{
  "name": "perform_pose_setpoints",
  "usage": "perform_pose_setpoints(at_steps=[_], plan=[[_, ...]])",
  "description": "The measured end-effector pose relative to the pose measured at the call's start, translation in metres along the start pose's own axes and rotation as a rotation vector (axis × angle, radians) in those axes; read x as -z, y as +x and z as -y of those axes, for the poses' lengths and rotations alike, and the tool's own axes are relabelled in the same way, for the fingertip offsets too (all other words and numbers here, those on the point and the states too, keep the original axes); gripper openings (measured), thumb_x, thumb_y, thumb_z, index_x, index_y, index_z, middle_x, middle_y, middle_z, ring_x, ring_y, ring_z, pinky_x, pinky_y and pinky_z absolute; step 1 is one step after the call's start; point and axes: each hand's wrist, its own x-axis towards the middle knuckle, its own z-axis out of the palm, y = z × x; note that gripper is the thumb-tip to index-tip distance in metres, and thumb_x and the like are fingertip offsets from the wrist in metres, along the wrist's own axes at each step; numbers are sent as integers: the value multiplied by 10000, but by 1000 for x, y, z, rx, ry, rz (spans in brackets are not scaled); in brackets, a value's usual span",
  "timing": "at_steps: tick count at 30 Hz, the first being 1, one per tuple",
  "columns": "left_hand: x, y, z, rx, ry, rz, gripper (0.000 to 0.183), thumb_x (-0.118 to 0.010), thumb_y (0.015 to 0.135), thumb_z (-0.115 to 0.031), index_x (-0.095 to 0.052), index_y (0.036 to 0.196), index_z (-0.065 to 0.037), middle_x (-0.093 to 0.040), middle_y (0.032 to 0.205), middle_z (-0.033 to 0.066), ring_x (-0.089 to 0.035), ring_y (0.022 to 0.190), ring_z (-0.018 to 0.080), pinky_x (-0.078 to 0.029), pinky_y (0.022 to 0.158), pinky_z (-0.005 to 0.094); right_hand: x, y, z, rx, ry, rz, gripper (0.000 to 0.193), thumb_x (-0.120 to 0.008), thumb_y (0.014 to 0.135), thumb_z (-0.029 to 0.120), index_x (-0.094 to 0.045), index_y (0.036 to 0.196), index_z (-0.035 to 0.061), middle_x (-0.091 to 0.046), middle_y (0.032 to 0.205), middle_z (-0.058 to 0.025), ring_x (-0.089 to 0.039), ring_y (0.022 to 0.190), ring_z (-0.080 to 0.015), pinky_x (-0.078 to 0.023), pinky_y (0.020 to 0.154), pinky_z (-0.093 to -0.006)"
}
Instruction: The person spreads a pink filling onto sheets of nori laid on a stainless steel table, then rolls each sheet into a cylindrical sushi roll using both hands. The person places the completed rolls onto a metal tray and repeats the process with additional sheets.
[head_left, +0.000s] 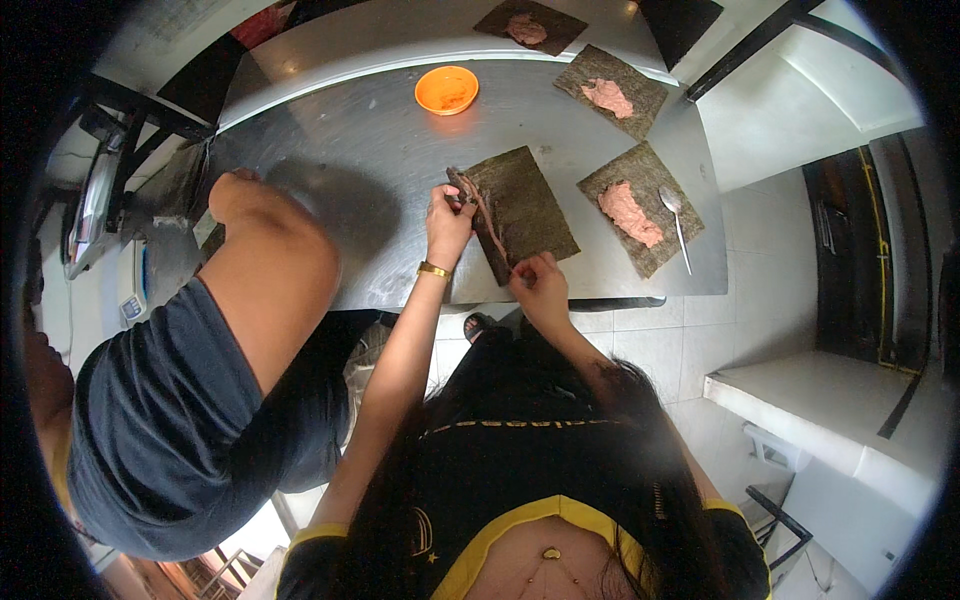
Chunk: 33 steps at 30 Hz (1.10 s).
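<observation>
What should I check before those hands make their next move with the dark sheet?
1. Both ends held: left hand at the far end of the partly folded edge, right hand at the near end of the dark sheet: ok.
2. Pinkish strip fully covered: not ok, it shows along the fold.
3. Strip evenly thick: cannot tell.
4. Spoon out of the way, on a neighbouring sheet: ok.
5. Orange bowl apart from the dark sheet: ok.

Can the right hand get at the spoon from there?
Likely yes: nothing tall stands between the right hand and the spoon, though that hand is busy at the corner of a seaweed sheet.
</observation>
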Motion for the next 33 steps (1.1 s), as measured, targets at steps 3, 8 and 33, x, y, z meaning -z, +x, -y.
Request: perform_pose_setpoints(at_steps=[3, 8, 33], plan=[[1, -3, -8, -24, 71, -4, 342, -661, 785, -52, -449, 1054, -69, -565, 816, 123, -607, 589, 238, -522, 435, 354, 9, 1, 24, 221, -238, -124, 193, -636, 739, 82, -607, 922, 29, -560, 919, -130, -563, 856, -321, -442, 738, -413], [1, -3, -12, -108, 179, -14, 348, -661, 784, -82, -439, 1052, -64, -569, 817, 158, -601, 679, 313, -503, 610, 415, -11, 6, 42, 619, -380, -31, 316, -552, 768, 17, -561, 1074, -63, -524, 1143, -195, -527, 1052, -331, -431, 908, -417], [-10, 15, -25, -185, 454, 9, 305, -706, 756, -187, -502, 959, -87, -587, 956, 198, -600, 880, 396, -483, 722, 474, -38, 29, 41, 402, -683, 19, 432, -518, 747, 22, -477, 1128, -178, -452, 1166, -286, -460, 1050, -374, -408, 941, -394]])
